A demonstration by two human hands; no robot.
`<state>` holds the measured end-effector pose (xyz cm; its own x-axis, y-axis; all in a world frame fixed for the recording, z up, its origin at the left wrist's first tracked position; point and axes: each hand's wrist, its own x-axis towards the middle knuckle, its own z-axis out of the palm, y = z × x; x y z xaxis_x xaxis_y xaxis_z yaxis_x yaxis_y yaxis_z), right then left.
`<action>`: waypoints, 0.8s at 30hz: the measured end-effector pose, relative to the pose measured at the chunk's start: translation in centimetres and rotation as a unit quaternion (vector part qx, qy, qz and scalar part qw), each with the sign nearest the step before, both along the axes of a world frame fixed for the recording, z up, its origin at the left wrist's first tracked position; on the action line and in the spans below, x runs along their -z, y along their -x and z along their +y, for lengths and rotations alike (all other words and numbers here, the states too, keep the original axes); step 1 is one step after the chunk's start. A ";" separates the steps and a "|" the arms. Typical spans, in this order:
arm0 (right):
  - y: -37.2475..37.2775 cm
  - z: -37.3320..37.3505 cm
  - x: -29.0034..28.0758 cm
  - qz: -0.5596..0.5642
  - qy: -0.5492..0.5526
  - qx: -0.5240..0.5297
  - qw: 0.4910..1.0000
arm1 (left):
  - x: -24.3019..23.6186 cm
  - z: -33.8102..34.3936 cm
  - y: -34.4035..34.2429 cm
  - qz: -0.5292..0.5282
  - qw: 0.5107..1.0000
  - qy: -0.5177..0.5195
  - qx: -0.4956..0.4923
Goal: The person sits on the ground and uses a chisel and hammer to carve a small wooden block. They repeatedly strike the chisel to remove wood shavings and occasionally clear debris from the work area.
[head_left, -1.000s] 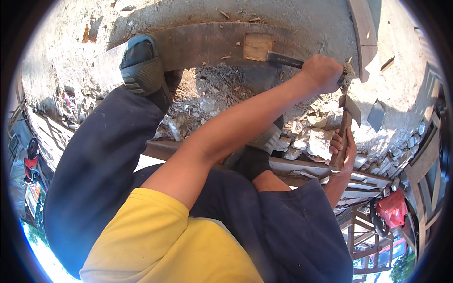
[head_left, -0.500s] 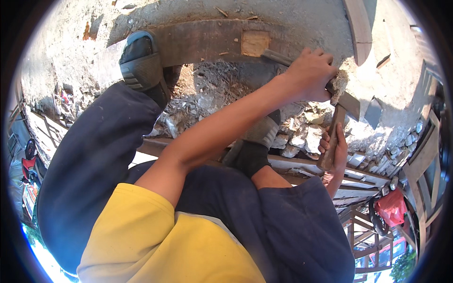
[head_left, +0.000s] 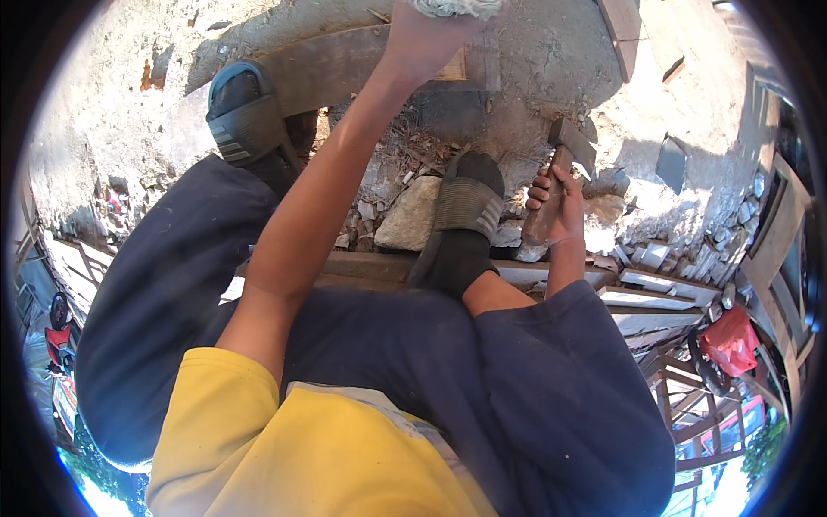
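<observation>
My left hand (head_left: 431,43) is closed at the far edge, over a brown plank (head_left: 319,69). In it is a chisel, whose pale, frayed handle end (head_left: 457,7) sticks out past the hand; its blade is hidden. Beside the hand shows part of a light, square-cut recess (head_left: 454,65) in the plank. Off to the right, my right hand (head_left: 560,202) grips the wooden handle of a hammer (head_left: 543,198). The hammer's metal head (head_left: 573,146) points away from me, above the ground and apart from the plank.
My left sandalled foot (head_left: 245,112) presses on the plank; my right foot (head_left: 469,198) stands among rubble beside a large pale stone (head_left: 409,214). Another board (head_left: 622,34) lies at the far right. Wooden slats (head_left: 655,293) and a red bag (head_left: 730,340) are nearer right.
My left hand has swung left and up with the chisel, turning its frayed end toward the view. My right hand and the hammer have shifted left and slightly farther away, apart from the chisel.
</observation>
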<state>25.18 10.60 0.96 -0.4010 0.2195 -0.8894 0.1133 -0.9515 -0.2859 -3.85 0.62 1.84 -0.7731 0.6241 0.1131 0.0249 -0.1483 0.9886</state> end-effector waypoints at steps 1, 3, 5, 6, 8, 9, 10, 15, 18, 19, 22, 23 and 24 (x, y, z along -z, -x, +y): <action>-0.4 -0.1 1.0 0.006 0.014 0.011 1.000 | 0.4 -0.2 0.3 0.049 0.999 0.012 -0.001; -0.3 -0.7 1.2 0.009 0.025 0.030 0.999 | 0.8 -0.3 0.3 0.144 0.988 0.041 -0.018; -0.4 -0.4 1.4 0.011 0.027 0.021 0.999 | 0.9 -0.2 0.1 0.236 0.967 0.076 -0.048; -0.6 -0.3 1.6 0.011 0.028 0.016 0.999 | 1.4 -0.3 0.2 0.243 0.967 0.063 -0.034; -0.8 -0.3 1.8 0.010 0.039 0.009 0.999 | 2.3 -0.3 0.3 0.257 0.966 0.037 -0.007; -1.0 -0.2 1.8 0.007 0.044 0.007 0.999 | 2.2 -0.2 0.2 0.264 0.963 0.042 -0.008; -1.2 -0.2 1.7 0.003 0.040 0.004 0.999 | 2.2 0.0 -0.1 0.272 0.961 0.047 -0.009; -1.3 -0.5 1.5 -0.008 0.014 -0.008 1.000 | 1.3 0.2 -1.3 0.157 0.988 0.009 -0.007; -1.5 -0.5 1.8 -0.006 0.019 -0.009 1.000 | 1.0 0.1 -1.0 0.217 0.975 0.033 -0.008; -1.5 -0.5 1.8 -0.006 0.017 -0.012 1.000 | 1.0 -0.1 -1.0 0.234 0.971 0.053 0.000; -1.5 -0.5 1.7 -0.009 0.014 -0.019 1.000 | 0.8 0.2 -1.3 0.195 0.980 0.034 0.003; -1.5 -0.5 1.6 -0.011 0.013 -0.020 1.000 | 0.7 0.3 -1.5 0.166 0.986 0.014 0.001; -1.5 -0.5 1.5 -0.013 0.011 -0.022 1.000 | 0.7 0.4 -1.5 0.175 0.984 0.024 0.007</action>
<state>26.70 10.11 -0.58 -0.3863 0.1821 -0.9042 0.1616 -0.9518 -0.2607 -2.39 0.99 1.15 -0.6830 0.6458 0.3412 0.3641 -0.1039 0.9255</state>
